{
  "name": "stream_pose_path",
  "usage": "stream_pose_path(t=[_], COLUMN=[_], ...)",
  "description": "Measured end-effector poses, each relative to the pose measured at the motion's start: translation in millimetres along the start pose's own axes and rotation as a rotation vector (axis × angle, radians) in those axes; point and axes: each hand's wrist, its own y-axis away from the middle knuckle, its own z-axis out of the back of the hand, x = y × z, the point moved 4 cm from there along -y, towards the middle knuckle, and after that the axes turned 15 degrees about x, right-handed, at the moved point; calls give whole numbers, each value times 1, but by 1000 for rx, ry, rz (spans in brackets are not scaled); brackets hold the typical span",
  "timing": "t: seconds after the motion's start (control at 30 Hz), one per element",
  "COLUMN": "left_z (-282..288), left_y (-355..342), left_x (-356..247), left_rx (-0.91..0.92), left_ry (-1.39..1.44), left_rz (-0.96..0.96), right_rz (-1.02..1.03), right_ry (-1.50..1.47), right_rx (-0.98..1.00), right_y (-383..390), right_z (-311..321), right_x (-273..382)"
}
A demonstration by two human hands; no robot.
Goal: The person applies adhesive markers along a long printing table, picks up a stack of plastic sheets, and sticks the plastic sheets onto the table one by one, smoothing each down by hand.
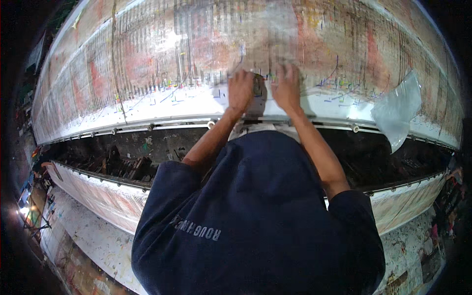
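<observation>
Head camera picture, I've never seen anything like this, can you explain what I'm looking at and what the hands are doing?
A wide fisheye camera on a person's head looks down, so straight edges curve. The dark blue shirt is the wearer's own. Both bare arms reach forward onto a long worktable stained red and white with small coloured marks. The left hand and right hand press flat on it, with a small dark object between them; what it is cannot be told. A clear plastic bag lies to the right.

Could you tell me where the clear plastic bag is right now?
In the head view, the clear plastic bag lies at the right on the wide patterned sheet, beyond the right hand.
</observation>
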Motion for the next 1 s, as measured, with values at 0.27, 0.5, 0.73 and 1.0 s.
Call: stream_pose_path(t=[0.27, 0.5, 0.73, 1.0], left_z=[22, 54, 62, 36], left_y=[-148, -254, -258, -215], left_x=[-7, -1, -7, -56], left_rx=[-85, -101, -70, -9], left_ry=[130, 102, 47, -41], left_rz=[-56, -10, 15, -16], right_rz=[45, 42, 53, 107], right_ry=[161, 65, 42, -700], right_rx=[180, 204, 208, -21], right_y=[9, 5, 6, 31], right_z=[-15, -7, -11, 11], right_x=[2, 4, 3, -79])
